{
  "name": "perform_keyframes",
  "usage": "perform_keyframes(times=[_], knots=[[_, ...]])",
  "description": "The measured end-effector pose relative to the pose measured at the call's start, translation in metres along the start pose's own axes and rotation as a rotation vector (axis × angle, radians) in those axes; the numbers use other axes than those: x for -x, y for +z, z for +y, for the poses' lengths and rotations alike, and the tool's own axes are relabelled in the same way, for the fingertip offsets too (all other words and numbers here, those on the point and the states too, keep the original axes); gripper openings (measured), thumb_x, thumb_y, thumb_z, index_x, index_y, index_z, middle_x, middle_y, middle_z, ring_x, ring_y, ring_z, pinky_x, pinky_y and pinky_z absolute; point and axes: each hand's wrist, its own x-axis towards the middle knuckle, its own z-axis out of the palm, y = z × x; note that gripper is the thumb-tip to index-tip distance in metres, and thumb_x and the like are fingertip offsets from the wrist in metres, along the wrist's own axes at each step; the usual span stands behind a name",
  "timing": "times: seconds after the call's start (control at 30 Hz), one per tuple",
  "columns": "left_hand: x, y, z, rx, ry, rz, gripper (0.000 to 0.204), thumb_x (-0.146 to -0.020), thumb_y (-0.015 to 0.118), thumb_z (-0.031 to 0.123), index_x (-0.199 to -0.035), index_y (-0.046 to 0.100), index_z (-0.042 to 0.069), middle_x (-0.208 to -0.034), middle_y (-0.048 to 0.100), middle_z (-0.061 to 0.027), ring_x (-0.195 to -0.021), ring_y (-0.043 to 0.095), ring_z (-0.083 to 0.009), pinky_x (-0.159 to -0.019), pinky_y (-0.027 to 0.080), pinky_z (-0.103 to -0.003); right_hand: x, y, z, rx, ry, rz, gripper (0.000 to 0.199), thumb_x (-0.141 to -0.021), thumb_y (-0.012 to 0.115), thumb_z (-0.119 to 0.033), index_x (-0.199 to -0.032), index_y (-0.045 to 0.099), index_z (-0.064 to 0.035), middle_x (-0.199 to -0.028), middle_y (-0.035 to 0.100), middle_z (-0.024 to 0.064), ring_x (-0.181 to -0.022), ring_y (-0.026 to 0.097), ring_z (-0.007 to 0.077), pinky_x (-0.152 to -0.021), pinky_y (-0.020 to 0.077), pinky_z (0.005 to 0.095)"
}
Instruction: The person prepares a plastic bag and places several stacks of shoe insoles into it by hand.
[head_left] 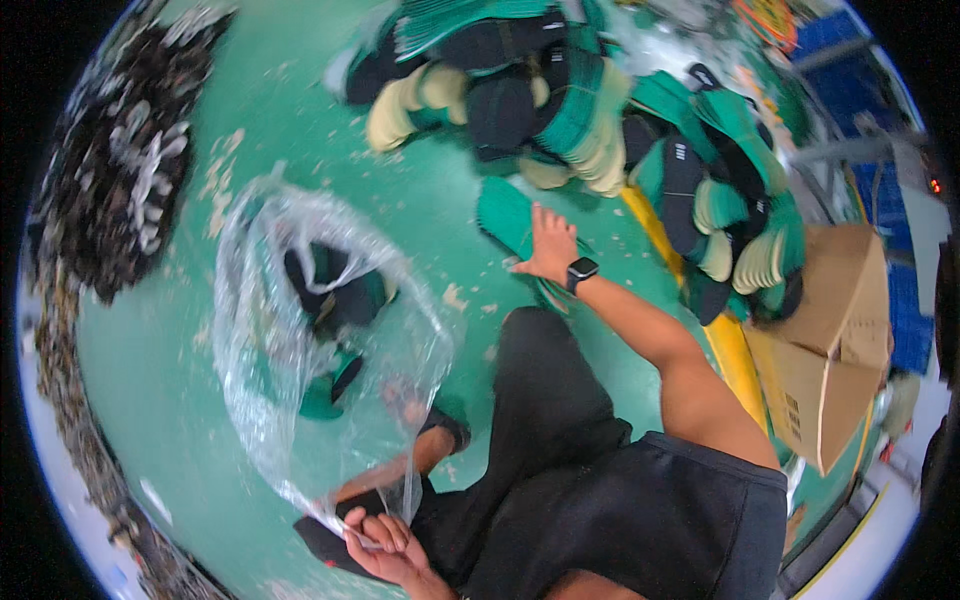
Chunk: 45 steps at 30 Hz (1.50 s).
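Observation:
My left hand [385,545] is closed on the rim of a large clear plastic bag [240,370], which stands wide open on the floor. Inside the bag lie several dark and green insoles [345,300]. Out to the right, my right hand [553,248], with a dark watch on its wrist, is closed over a stack of green insoles [503,212] on the floor. Thumb and fingers lie on opposite sides of that stack, and the palm hides part of it. Some blur softens the details.
Big heaps of bundled green, black and cream insoles [590,120] lie ahead, with more bundles [715,200] to the right. Beside these stand an open cardboard box [820,340] and a yellow floor line [735,370]. A pile of dark pieces [120,160] lies far left.

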Motion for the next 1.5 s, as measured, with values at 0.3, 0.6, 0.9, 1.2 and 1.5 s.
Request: perform_keyframes(times=[0.3,0.6,0.9,1.2,1.5], knots=[[0.012,-0.023,0.018,-0.095,0.197,-0.084,0.054,-0.097,0.029,0.025,-0.142,0.013,0.000,-0.045,0.033,0.0029,-0.037,0.030,-0.0071,-0.037,0.026,-0.021,0.028,-0.097,-0.096,-0.572,-0.381,-0.147,0.097,-0.057,0.073,-0.038,-0.133,0.031,0.0050,-0.118,0.047,0.0229,-0.108,0.047,0.0357,-0.093,0.0394,0.0411],[0.034,-0.048,0.017,-0.320,0.044,-0.218,0.046,-0.086,0.056,0.018,-0.118,0.044,-0.013,-0.045,0.039,0.0009,-0.036,0.033,-0.0069,-0.039,0.027,-0.024,0.045,-0.114,-0.371,-0.709,-0.774,-0.810,0.051,-0.052,0.074,-0.042,-0.073,0.064,0.0037,-0.070,0.063,0.0197,-0.067,0.063,0.0279,-0.064,0.0478,0.0395],[0.005,-0.027,0.024,-0.244,0.179,-0.005,0.034,-0.095,0.037,0.029,-0.100,0.049,-0.003,-0.045,0.028,0.0038,-0.034,0.026,-0.0047,-0.033,0.023,-0.019,0.001,-0.103,-0.439,-1.263,-0.767,0.116,0.042,-0.074,0.059,-0.038,-0.100,0.058,-0.0056,-0.103,0.058,0.0217,-0.098,0.052,0.0409,-0.078,0.0420,0.0517],[-0.041,-0.016,0.023,-0.152,0.014,0.051,0.031,-0.093,0.040,0.030,-0.076,0.049,0.005,-0.049,0.034,-0.0005,-0.041,0.032,-0.0094,-0.039,0.024,-0.021,-0.136,-0.089,0.061,-0.217,0.676,0.714,0.095,-0.065,0.065,-0.064,-0.116,0.034,0.0108,-0.110,0.050,0.0280,-0.104,0.050,0.0397,-0.087,0.0400,0.0478],[-0.046,-0.006,0.044,-0.455,0.077,0.056,0.023,-0.092,0.046,0.029,-0.097,0.045,0.007,-0.054,0.038,-0.0015,-0.044,0.036,-0.0155,-0.039,0.033,-0.026,-0.260,-0.092,0.071,-0.349,0.963,0.163,0.129,-0.056,0.073,-0.060,-0.142,-0.002,-0.0003,-0.133,0.035,0.0277,-0.122,0.039,0.0394,-0.100,0.0313,0.0497]])
